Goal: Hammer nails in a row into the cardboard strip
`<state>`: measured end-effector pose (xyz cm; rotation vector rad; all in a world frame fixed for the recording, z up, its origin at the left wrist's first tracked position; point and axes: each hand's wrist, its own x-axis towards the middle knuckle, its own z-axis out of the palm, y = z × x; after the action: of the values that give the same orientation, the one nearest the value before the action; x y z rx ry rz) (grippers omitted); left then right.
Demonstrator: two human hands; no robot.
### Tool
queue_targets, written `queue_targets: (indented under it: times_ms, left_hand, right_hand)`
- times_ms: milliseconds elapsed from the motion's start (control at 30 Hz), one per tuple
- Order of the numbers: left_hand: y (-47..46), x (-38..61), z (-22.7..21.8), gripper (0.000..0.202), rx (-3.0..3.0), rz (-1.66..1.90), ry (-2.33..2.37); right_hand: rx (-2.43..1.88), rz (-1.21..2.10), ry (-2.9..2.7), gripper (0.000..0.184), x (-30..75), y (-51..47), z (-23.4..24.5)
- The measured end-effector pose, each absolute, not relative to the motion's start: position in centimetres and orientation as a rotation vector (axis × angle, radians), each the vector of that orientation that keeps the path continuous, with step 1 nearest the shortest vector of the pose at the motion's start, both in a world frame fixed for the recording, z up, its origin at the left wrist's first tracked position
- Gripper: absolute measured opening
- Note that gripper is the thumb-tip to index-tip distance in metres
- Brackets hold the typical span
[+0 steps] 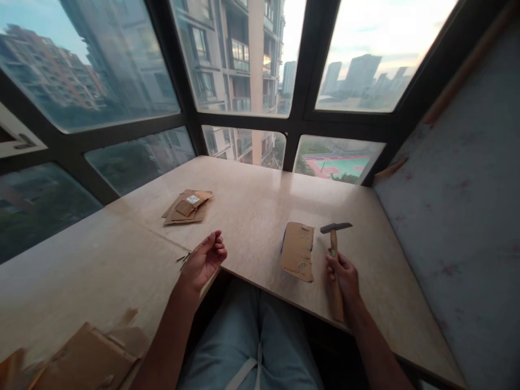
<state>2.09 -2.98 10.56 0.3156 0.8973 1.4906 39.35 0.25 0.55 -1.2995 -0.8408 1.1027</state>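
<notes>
My right hand (pixel 345 276) is wrapped around the wooden handle of a hammer (pixel 333 239), its dark metal head raised at the top and its handle end down near the table's front edge. My left hand (pixel 203 262) is closed in a pinch above the table edge; whatever sits between its fingertips is too small to make out. Several thin, dark nail-like pieces (pixel 182 261) lie on the table just left of that hand. Between the hands, closer to the hammer, a torn-edged piece of cardboard (pixel 298 249) rests over something with a blue edge.
A small stack of flat cardboard pieces (pixel 182 214) with a white label lies farther back on the left. More cardboard (pixel 85 357) is at the bottom left. The pale table (pixel 252 200) runs up to dark-framed windows, with a wall (pixel 447 216) on the right.
</notes>
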Motion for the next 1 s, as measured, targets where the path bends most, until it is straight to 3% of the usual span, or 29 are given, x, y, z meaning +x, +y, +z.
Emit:
queue_targets:
  times_ms: [333, 700, 1000]
  left_hand:
    - [5.3, 14.3, 13.4, 0.044, 1.123, 1.31, 1.055]
    - [10.0, 19.4, 12.2, 0.024, 2.02, 0.696, 1.139]
    - [7.4, 16.5, 10.1, 0.027, 2.046, 0.832, 1.368]
  right_hand:
    - [-1.277, 1.113, -0.784, 0.056, 39.1, 0.4, 1.0]
    - [-1.259, 1.172, -0.724, 0.052, 39.2, 0.5, 1.3]
    - [-1.235, 1.219, -0.683, 0.055, 38.8, 0.5, 1.8]
